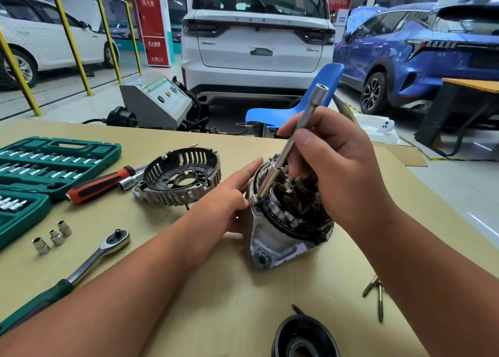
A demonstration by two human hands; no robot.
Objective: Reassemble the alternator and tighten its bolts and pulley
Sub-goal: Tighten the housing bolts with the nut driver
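**Desk:** Head view: where does the alternator sit?

**Photographer:** The alternator (283, 230) stands open side up near the middle of the bench (216, 297). Its copper windings are exposed and its mounting ear points at the near edge.

**Desk:** And the hands?

**Photographer:** The left hand (229, 200) lies against the housing's left side, with the fingers fairly straight along the rim and the thumb low on the casting. The right hand (337, 167) is over the alternator's right half, thumb and fingers pinching a long socket bar (295, 138). The bar leans up toward the far edge. Its lower end sits on a bolt (255, 200) at the housing's left rim, just beside the left hand's fingers.

**Desk:** The loose parts?

**Photographer:** The slotted end cover (181, 178) lies apart from the alternator on its left, beyond the left hand. The black pulley (305, 337) rests at the near edge, cut off by the frame. Two long bolts (376, 294) lie toward the near right corner.

**Desk:** Tools?

**Photographer:** A ratchet (89, 262) lies aslant toward the near left corner, with three loose sockets (52, 236) beside it. A red-and-black driver (100, 185) lies with its tip just beside the cover. A green socket case (54, 162) lies open at the left edge.
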